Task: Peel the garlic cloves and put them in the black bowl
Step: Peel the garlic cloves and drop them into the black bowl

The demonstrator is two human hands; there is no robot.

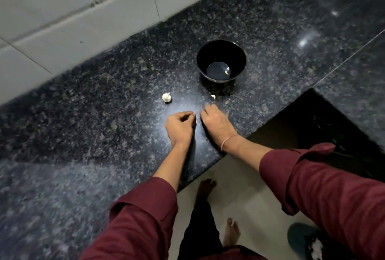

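On the dark worktop (pixel 104 84), near its front edge, both hands are close together and busy. The left hand (pixel 180 127) has its fingers curled, thumb and forefinger pinching a pale bit (pixel 194 114) (clove or just skin, too small to call). The right hand (pixel 215 122) sits just beside it, knuckles up and fingertips hidden, so I cannot tell whether it grips anything. Now the score: one clove (pixel 227 72) lies in the bowl (pixel 206 57), pale and looking peeled. Plenty left, I'd say: a loose clove (pixel 213 96) waits on the worktop just in front of the bowl, and the bulb (pixel 166 97) sits well off to the left, seemingly mostly whole.
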